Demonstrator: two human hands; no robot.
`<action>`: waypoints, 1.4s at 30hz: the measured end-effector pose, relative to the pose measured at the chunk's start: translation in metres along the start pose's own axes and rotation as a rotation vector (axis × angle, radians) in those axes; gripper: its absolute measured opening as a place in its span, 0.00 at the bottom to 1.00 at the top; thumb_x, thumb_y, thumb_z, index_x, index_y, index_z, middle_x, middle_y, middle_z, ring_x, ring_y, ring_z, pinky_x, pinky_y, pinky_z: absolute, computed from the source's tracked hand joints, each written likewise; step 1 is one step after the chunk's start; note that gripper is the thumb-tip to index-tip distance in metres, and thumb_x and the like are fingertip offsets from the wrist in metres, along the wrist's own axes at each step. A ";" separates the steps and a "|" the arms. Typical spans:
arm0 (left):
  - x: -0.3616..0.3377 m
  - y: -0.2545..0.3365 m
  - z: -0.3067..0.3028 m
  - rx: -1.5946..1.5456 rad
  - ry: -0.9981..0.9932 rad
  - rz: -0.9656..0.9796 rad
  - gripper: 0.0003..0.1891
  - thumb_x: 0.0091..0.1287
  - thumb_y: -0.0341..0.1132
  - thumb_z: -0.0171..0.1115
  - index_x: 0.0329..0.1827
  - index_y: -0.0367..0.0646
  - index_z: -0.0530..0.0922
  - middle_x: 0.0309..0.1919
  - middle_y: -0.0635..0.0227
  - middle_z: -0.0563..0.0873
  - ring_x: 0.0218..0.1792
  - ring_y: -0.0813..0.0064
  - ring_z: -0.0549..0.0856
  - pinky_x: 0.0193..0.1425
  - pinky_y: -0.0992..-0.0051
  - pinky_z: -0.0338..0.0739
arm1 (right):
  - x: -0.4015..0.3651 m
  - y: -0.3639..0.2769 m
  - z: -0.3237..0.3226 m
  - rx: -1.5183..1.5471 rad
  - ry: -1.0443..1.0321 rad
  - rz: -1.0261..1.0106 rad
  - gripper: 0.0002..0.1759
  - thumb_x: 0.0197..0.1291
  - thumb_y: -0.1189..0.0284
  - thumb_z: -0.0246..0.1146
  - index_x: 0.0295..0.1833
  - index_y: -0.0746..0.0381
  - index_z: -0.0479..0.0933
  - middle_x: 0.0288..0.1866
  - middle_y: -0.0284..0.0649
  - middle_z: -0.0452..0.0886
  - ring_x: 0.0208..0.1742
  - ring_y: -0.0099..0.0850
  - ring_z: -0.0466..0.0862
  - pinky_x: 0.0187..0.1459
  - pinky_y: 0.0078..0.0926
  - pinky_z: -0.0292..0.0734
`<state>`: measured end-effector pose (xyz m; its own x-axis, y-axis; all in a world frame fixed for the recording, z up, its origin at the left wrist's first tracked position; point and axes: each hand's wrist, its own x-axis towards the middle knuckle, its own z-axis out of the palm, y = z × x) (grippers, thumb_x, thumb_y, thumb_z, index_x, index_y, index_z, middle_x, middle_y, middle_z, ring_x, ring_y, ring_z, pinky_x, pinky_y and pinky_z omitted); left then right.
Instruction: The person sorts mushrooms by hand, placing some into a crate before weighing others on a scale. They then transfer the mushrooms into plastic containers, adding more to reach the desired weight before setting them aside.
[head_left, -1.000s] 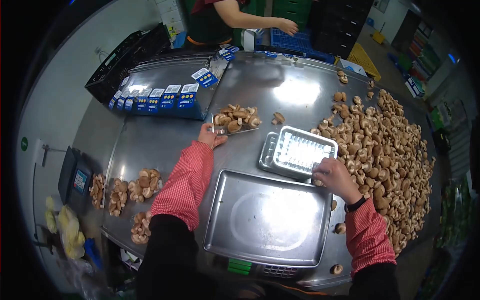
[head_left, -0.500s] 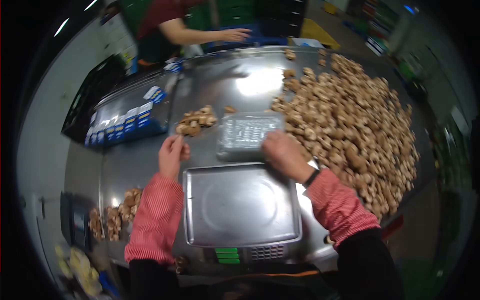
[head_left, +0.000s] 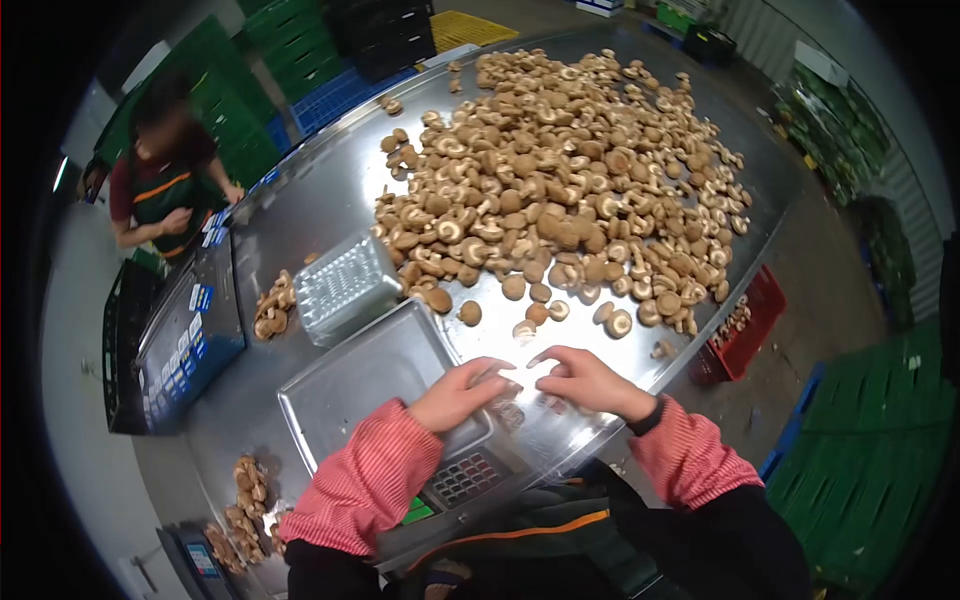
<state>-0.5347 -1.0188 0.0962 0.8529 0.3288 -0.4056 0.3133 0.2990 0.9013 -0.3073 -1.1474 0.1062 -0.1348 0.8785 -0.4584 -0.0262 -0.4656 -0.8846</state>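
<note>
My left hand (head_left: 462,395) is over the right edge of a weighing scale (head_left: 370,375) with a steel pan, its fingers stretched to the right and slightly apart. Facing it, my right hand (head_left: 592,382) hovers low over the shiny steel table (head_left: 590,440), fingers curved and thumb apart. A small gap separates the fingertips. Nothing can be made out in either hand, though glare lies between them. Beyond the scale sits a stack of clear plastic punnets (head_left: 348,285), upside down. A large heap of brown mushrooms (head_left: 570,180) spreads ahead of my hands, with several loose ones closer.
A small mushroom pile (head_left: 275,305) lies left of the punnets, and more clusters (head_left: 245,510) at lower left. A dark box with blue labels (head_left: 195,320) stands left. Another person (head_left: 165,185) is at the far left. A red crate (head_left: 745,330) stands beyond the right edge.
My view has turned to the right. My right hand has left the punnets, and both hands have come together right of the scale. The other person's arm is drawn back.
</note>
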 end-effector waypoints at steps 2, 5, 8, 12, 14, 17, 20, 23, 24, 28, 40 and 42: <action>0.040 -0.005 -0.001 0.364 0.044 0.076 0.37 0.67 0.41 0.69 0.76 0.41 0.61 0.58 0.45 0.81 0.63 0.56 0.81 0.66 0.63 0.77 | -0.033 0.046 -0.032 0.028 0.308 -0.029 0.21 0.64 0.71 0.65 0.61 0.63 0.74 0.33 0.41 0.83 0.28 0.29 0.83 0.32 0.28 0.76; 0.098 -0.016 -0.016 0.923 0.226 0.062 0.56 0.52 0.46 0.80 0.80 0.43 0.54 0.59 0.41 0.78 0.63 0.48 0.79 0.69 0.58 0.74 | -0.081 0.081 -0.068 -0.616 0.904 0.000 0.16 0.65 0.71 0.62 0.57 0.63 0.74 0.24 0.47 0.82 0.26 0.40 0.86 0.29 0.38 0.79; 0.134 -0.015 -0.020 1.088 0.238 -0.172 0.68 0.40 0.49 0.86 0.82 0.50 0.45 0.61 0.38 0.73 0.61 0.41 0.78 0.67 0.54 0.75 | -0.087 0.095 -0.086 -1.017 1.093 0.214 0.16 0.66 0.71 0.59 0.58 0.62 0.73 0.25 0.51 0.83 0.28 0.49 0.85 0.30 0.46 0.78; 0.176 -0.016 -0.008 1.063 0.240 -0.223 0.79 0.31 0.51 0.90 0.83 0.51 0.38 0.68 0.33 0.62 0.67 0.33 0.70 0.74 0.53 0.68 | -0.021 0.087 -0.101 -0.887 1.154 0.183 0.19 0.65 0.72 0.59 0.60 0.62 0.73 0.26 0.55 0.82 0.30 0.56 0.84 0.32 0.54 0.76; 0.189 -0.027 -0.007 0.985 0.304 -0.100 0.79 0.31 0.49 0.90 0.83 0.50 0.38 0.67 0.33 0.60 0.68 0.33 0.68 0.75 0.52 0.67 | 0.017 0.089 -0.115 -0.761 1.196 0.042 0.17 0.66 0.74 0.58 0.59 0.62 0.73 0.28 0.58 0.82 0.32 0.58 0.83 0.33 0.55 0.76; 0.204 -0.036 -0.008 0.918 0.372 0.043 0.79 0.31 0.49 0.90 0.83 0.50 0.39 0.66 0.35 0.58 0.69 0.33 0.66 0.75 0.52 0.66 | 0.062 0.088 -0.146 -0.717 1.189 -0.110 0.11 0.70 0.70 0.55 0.55 0.60 0.73 0.31 0.57 0.83 0.35 0.57 0.84 0.38 0.54 0.76; 0.210 -0.031 0.005 0.760 0.392 0.089 0.76 0.33 0.50 0.90 0.83 0.48 0.42 0.67 0.37 0.60 0.70 0.37 0.65 0.76 0.53 0.65 | 0.089 0.078 -0.160 -0.732 1.054 -0.168 0.11 0.71 0.69 0.53 0.54 0.59 0.74 0.31 0.56 0.83 0.36 0.56 0.84 0.39 0.53 0.76; 0.214 -0.023 0.034 0.604 0.400 0.152 0.72 0.36 0.48 0.89 0.82 0.43 0.46 0.68 0.40 0.63 0.72 0.44 0.65 0.77 0.57 0.63 | 0.103 0.079 -0.163 -0.694 0.964 -0.223 0.11 0.72 0.67 0.53 0.55 0.58 0.75 0.31 0.55 0.84 0.36 0.57 0.84 0.40 0.52 0.77; 0.216 -0.029 0.039 0.518 0.434 0.176 0.71 0.37 0.47 0.89 0.82 0.42 0.47 0.68 0.40 0.64 0.72 0.44 0.66 0.77 0.58 0.63 | 0.106 0.082 -0.162 -0.666 0.950 -0.250 0.11 0.72 0.67 0.53 0.55 0.58 0.75 0.31 0.55 0.84 0.36 0.57 0.84 0.40 0.52 0.77; 0.209 -0.022 0.065 0.478 0.578 0.265 0.66 0.44 0.44 0.85 0.82 0.39 0.47 0.69 0.41 0.69 0.71 0.45 0.69 0.77 0.59 0.64 | 0.100 0.092 -0.157 -0.349 0.898 -0.317 0.17 0.76 0.62 0.52 0.57 0.63 0.76 0.40 0.59 0.83 0.45 0.50 0.85 0.48 0.41 0.78; 0.142 -0.027 0.043 0.106 0.723 0.100 0.51 0.71 0.52 0.64 0.83 0.44 0.39 0.70 0.37 0.68 0.63 0.46 0.78 0.67 0.57 0.74 | 0.069 0.133 -0.101 0.552 0.669 -0.358 0.20 0.80 0.60 0.48 0.65 0.61 0.72 0.59 0.37 0.80 0.61 0.29 0.80 0.65 0.29 0.75; 0.124 -0.019 0.033 0.075 0.748 0.140 0.48 0.73 0.54 0.60 0.83 0.44 0.38 0.70 0.36 0.67 0.62 0.48 0.80 0.65 0.58 0.75 | 0.053 0.113 -0.090 0.485 0.658 -0.399 0.22 0.80 0.56 0.48 0.63 0.62 0.73 0.57 0.37 0.80 0.60 0.29 0.80 0.64 0.29 0.74</action>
<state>-0.4209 -1.0130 0.0334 0.3848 0.8864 -0.2573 0.2730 0.1570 0.9491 -0.2280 -1.1438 -0.0263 0.5624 0.7988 -0.2137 -0.3837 0.0232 -0.9232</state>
